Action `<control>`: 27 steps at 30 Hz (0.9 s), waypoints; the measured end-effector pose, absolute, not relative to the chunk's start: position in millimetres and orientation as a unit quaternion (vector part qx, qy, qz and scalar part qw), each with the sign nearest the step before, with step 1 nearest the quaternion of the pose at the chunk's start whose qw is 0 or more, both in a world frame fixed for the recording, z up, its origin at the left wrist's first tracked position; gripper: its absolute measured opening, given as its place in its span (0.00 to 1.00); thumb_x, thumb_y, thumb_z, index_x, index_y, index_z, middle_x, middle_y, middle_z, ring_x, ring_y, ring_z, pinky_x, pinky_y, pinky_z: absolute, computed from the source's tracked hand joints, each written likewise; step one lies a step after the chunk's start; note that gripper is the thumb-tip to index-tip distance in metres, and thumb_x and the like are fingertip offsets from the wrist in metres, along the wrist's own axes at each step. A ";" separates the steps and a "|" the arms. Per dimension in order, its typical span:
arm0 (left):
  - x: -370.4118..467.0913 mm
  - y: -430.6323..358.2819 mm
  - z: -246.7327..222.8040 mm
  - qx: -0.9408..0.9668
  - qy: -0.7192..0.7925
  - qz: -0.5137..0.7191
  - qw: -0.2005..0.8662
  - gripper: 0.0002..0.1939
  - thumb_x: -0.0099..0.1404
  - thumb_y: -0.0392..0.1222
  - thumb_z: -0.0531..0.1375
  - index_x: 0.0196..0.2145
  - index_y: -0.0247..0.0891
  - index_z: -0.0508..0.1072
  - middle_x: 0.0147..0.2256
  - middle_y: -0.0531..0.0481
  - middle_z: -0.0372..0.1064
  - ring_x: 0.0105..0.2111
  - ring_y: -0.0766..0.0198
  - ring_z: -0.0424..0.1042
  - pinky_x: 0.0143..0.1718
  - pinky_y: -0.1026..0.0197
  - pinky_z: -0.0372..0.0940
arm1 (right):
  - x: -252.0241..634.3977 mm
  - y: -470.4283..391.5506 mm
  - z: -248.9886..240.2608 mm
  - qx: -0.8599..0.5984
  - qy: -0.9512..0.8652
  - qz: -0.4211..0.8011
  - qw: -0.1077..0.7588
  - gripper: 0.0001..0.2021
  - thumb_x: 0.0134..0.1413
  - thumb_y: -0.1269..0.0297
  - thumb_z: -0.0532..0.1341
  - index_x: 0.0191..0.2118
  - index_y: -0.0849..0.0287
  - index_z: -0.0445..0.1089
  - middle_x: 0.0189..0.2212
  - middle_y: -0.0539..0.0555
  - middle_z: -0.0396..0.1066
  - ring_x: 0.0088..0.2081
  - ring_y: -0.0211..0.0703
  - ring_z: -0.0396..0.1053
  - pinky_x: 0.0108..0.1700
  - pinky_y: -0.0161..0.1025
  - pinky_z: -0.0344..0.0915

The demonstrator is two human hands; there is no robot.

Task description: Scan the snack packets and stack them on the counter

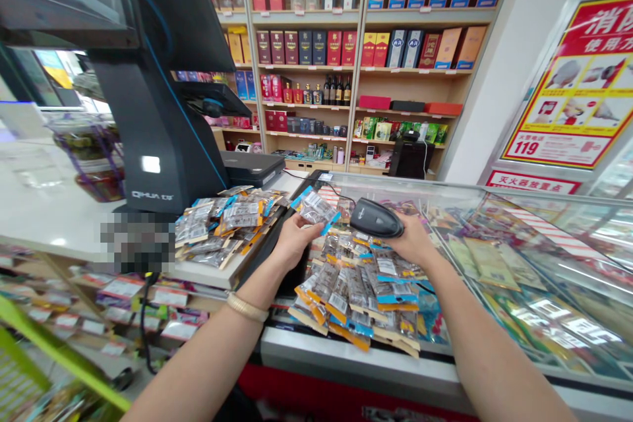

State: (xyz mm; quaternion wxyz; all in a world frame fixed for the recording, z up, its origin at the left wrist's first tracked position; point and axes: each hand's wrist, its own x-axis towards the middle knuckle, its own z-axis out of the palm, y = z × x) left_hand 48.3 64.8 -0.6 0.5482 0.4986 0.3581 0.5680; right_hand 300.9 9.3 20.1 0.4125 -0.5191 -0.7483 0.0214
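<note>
Pinched in my left hand (293, 239) is a small snack packet (315, 206) with blue ends and a see-through middle. My right hand (411, 237) grips a black barcode scanner (376, 217), whose head points left toward that packet. Below both hands, a spread of similar packets (353, 290) with blue and orange ends lies on the glass freezer top. To the left, a second heap of packets (222, 221) rests on the white counter beside the black register stand. The palm side of my right hand is hidden.
A black point-of-sale terminal (148, 112) stands at the left. The glass-topped freezer (534, 237) stretches right, with bagged goods inside. A green basket (54, 349) is at lower left. Shelves (306, 16) of boxed bottles line the back, and a red-and-yellow sign (573, 92) hangs at right.
</note>
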 end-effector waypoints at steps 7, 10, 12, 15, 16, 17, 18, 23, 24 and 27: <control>51.2 62.2 2.1 0.516 0.344 0.584 0.523 0.26 0.42 0.43 0.72 0.39 0.31 0.72 0.40 0.41 0.76 0.39 0.58 0.75 0.47 0.54 0.66 | 301.3 8.9 21.8 -0.537 -0.752 0.032 0.381 0.15 0.42 0.67 0.63 0.40 0.54 0.75 0.37 0.53 0.79 0.44 0.53 0.75 0.45 0.42 0.69; 50.9 62.4 1.8 0.516 0.342 0.585 0.524 0.27 0.42 0.43 0.72 0.40 0.31 0.72 0.40 0.41 0.76 0.40 0.56 0.75 0.47 0.53 0.66 | 301.7 9.2 21.4 -0.542 -0.750 0.033 0.379 0.14 0.43 0.67 0.63 0.40 0.54 0.75 0.37 0.53 0.79 0.43 0.53 0.75 0.45 0.42 0.69; 50.6 63.1 0.9 0.518 0.342 0.588 0.518 0.26 0.43 0.43 0.72 0.40 0.31 0.72 0.40 0.41 0.76 0.40 0.56 0.75 0.47 0.53 0.66 | 302.1 9.7 20.3 -0.539 -0.751 0.034 0.380 0.13 0.43 0.66 0.63 0.40 0.54 0.75 0.37 0.53 0.79 0.43 0.53 0.75 0.44 0.42 0.69; 50.6 63.2 0.5 0.500 0.340 0.593 0.533 0.25 0.44 0.42 0.71 0.40 0.33 0.71 0.39 0.43 0.76 0.38 0.57 0.76 0.44 0.54 0.69 | 302.9 10.6 18.1 -0.539 -0.749 0.029 0.384 0.14 0.43 0.65 0.63 0.40 0.55 0.75 0.37 0.53 0.79 0.41 0.53 0.75 0.43 0.42 0.69; 50.6 62.7 1.0 0.485 0.338 0.592 0.547 0.25 0.45 0.42 0.71 0.40 0.33 0.70 0.38 0.44 0.76 0.36 0.58 0.76 0.42 0.55 0.70 | 303.0 10.8 17.4 -0.539 -0.748 0.028 0.387 0.15 0.43 0.65 0.63 0.41 0.55 0.75 0.37 0.53 0.79 0.41 0.53 0.75 0.43 0.42 0.69; 50.7 62.0 2.1 0.469 0.336 0.592 0.563 0.24 0.46 0.41 0.71 0.41 0.34 0.69 0.36 0.45 0.76 0.34 0.59 0.77 0.40 0.55 0.71 | 303.1 11.0 16.9 -0.539 -0.747 0.027 0.389 0.16 0.42 0.65 0.63 0.42 0.55 0.75 0.37 0.53 0.79 0.41 0.53 0.75 0.43 0.42 0.69; 50.5 61.3 3.6 0.453 0.335 0.591 0.577 0.24 0.48 0.41 0.70 0.41 0.35 0.68 0.35 0.46 0.75 0.32 0.59 0.77 0.38 0.55 0.72 | 303.1 11.0 16.6 -0.538 -0.746 0.027 0.392 0.17 0.43 0.65 0.63 0.42 0.55 0.75 0.37 0.53 0.79 0.41 0.53 0.75 0.43 0.42 0.69; 42.9 66.5 15.4 0.380 0.343 0.648 0.564 0.15 0.56 0.36 0.66 0.39 0.35 0.67 0.32 0.49 0.74 0.28 0.63 0.77 0.35 0.59 0.73 | 302.2 10.5 17.1 -0.531 -0.746 0.032 0.401 0.16 0.42 0.65 0.62 0.41 0.55 0.76 0.36 0.53 0.79 0.42 0.53 0.75 0.43 0.41 0.70; 39.5 70.1 18.1 0.358 0.341 0.670 0.554 0.12 0.57 0.34 0.65 0.37 0.35 0.67 0.31 0.50 0.73 0.29 0.63 0.77 0.36 0.60 0.73 | 301.9 10.3 17.2 -0.531 -0.746 0.033 0.401 0.16 0.42 0.64 0.62 0.41 0.55 0.76 0.36 0.53 0.79 0.42 0.53 0.75 0.42 0.41 0.70; 27.6 83.4 25.6 0.290 0.307 0.743 0.520 0.06 0.59 0.28 0.61 0.32 0.34 0.68 0.30 0.51 0.73 0.34 0.66 0.77 0.44 0.62 0.71 | 301.7 10.1 17.0 -0.531 -0.746 0.037 0.399 0.14 0.42 0.63 0.62 0.39 0.55 0.76 0.35 0.53 0.79 0.41 0.53 0.75 0.41 0.40 0.70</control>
